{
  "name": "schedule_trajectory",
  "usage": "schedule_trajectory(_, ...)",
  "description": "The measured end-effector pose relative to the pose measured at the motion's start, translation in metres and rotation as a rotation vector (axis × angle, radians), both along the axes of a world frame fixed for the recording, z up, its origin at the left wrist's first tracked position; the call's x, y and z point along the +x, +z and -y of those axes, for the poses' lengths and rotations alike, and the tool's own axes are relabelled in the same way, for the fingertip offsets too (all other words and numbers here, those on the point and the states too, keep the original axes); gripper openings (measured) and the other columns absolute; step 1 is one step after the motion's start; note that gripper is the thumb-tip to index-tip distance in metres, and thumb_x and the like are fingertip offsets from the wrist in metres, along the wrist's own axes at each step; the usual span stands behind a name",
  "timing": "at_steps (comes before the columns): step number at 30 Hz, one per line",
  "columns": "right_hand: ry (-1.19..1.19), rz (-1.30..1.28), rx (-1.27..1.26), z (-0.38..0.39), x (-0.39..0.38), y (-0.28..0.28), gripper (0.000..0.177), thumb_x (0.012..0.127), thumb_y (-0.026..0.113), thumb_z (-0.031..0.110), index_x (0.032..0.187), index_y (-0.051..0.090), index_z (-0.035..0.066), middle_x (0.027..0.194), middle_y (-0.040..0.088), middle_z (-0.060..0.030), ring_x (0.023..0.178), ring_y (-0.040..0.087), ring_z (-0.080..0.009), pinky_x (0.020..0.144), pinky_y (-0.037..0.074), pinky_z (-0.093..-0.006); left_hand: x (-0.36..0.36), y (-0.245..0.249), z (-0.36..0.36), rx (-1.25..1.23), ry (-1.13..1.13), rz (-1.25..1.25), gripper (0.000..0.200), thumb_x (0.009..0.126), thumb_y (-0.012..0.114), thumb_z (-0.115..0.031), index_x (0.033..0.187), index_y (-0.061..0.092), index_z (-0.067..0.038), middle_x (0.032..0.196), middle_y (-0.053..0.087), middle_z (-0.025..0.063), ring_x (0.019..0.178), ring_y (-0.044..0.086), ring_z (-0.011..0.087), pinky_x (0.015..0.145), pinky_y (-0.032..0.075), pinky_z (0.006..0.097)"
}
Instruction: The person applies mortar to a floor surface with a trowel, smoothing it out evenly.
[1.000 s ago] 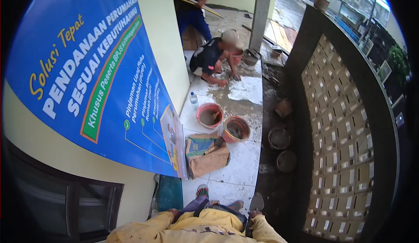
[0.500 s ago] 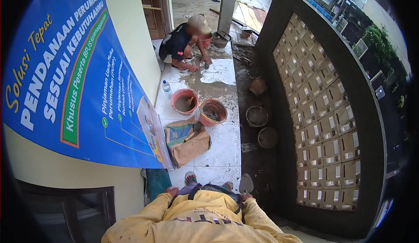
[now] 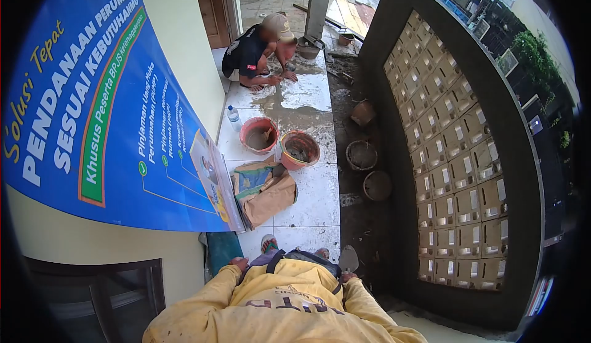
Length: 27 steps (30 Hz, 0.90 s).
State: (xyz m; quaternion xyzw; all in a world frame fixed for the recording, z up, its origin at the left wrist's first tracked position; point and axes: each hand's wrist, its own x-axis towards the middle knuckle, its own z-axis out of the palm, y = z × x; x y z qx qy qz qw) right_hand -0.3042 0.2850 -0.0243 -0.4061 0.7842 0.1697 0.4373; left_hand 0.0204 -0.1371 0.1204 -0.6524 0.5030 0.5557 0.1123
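Observation:
My right hand (image 3: 348, 276), at the end of a yellow sleeve, is closed on the handle of a trowel (image 3: 349, 260) whose blade points forward beside my leg. My left hand (image 3: 239, 263) hangs by my other thigh with its fingers curled; whether anything is in it is too small to tell. Ahead of my feet a crumpled brown paper sack (image 3: 271, 200) lies on the white tiles (image 3: 317, 204). Beyond the sack stand two red buckets, one (image 3: 259, 136) left and one (image 3: 300, 150) right, both with grey mortar inside.
A co-worker (image 3: 252, 56) crouches farther ahead, hands on a wet, mortar-smeared tile. A water bottle (image 3: 234, 115) stands near the left wall. Dark pots (image 3: 377, 186) line the dirt strip by the perforated wall (image 3: 455, 158). A blue banner (image 3: 117, 115) hangs at left.
My left hand has shifted slightly up in view, and my feet have changed position a little. The co-worker leans lower, head closer to the tile. The view has shifted slightly.

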Motion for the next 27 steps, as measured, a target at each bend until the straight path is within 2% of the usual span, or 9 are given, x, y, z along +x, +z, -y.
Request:
schedule_trajectory(3,0.078,-0.079,-0.116,-0.022,0.006,-0.062,0.033,0.091,0.044,0.036,0.11,0.068,0.024,0.112,0.067,-0.0065,0.103,0.065,-0.0295,0.085,0.053,-0.041,-0.012,0.018,0.002,-0.015,-0.052,0.0,0.042,0.086,0.064,-0.034,0.108,0.067,0.002,0.095,0.072,0.0141,0.085,0.068,0.0212,0.077,0.053,0.0341)
schedule_trajectory(6,-0.031,-0.033,-0.064,-0.012,-0.008,-0.046,0.033,0.091,0.044,0.036,0.11,0.068,0.024,0.112,0.067,-0.0065,0.103,0.065,-0.0295,0.085,0.053,-0.0411,-0.027,0.052,-0.001,-0.035,-0.025,-0.041,0.042,0.086,0.064,-0.034,0.108,0.066,0.002,0.095,0.072,0.0137,0.084,0.068,0.0211,0.078,0.052,0.0339)
schedule_trajectory(9,-0.075,-0.026,-0.049,-0.007,-0.009,-0.034,0.033,0.091,0.044,0.036,0.11,0.068,0.024,0.112,0.067,-0.0065,0.103,0.065,-0.0295,0.085,0.053,-0.0411,-0.039,0.083,0.001,0.02,-0.09,0.053,0.051,0.082,0.063,-0.043,0.115,0.068,-0.004,0.111,0.069,0.0148,0.106,0.064,0.0269,0.097,0.046,0.0357)
schedule_trajectory(12,-0.11,-0.023,-0.043,-0.004,-0.007,-0.025,0.032,0.091,0.044,0.035,0.11,0.068,0.024,0.112,0.067,-0.0064,0.103,0.065,-0.0294,0.085,0.053,-0.0412,-0.032,0.066,0.001,-0.049,-0.096,0.027,0.041,0.087,0.064,-0.032,0.107,0.067,0.003,0.093,0.072,0.0131,0.082,0.067,0.0205,0.077,0.052,0.0327)
schedule_trajectory(15,-0.137,-0.017,-0.034,-0.003,-0.005,-0.018,0.032,0.091,0.044,0.035,0.11,0.068,0.024,0.111,0.067,-0.0064,0.103,0.065,-0.0294,0.085,0.053,-0.0412,-0.026,0.055,-0.002,-0.052,-0.04,-0.001,0.04,0.086,0.065,-0.033,0.105,0.068,0.002,0.093,0.072,0.0126,0.082,0.067,0.0205,0.077,0.052,0.033)
schedule_trajectory(27,-0.193,-0.002,-0.024,-0.002,0.009,-0.008,0.032,0.091,0.044,0.035,0.109,0.068,0.024,0.111,0.067,-0.0064,0.102,0.065,-0.0293,0.084,0.053,-0.0413,-0.009,0.013,0.007,-0.043,-0.051,0.002,0.038,0.086,0.064,-0.035,0.102,0.07,-0.001,0.089,0.073,0.0109,0.08,0.068,0.0206,0.079,0.052,0.0329)
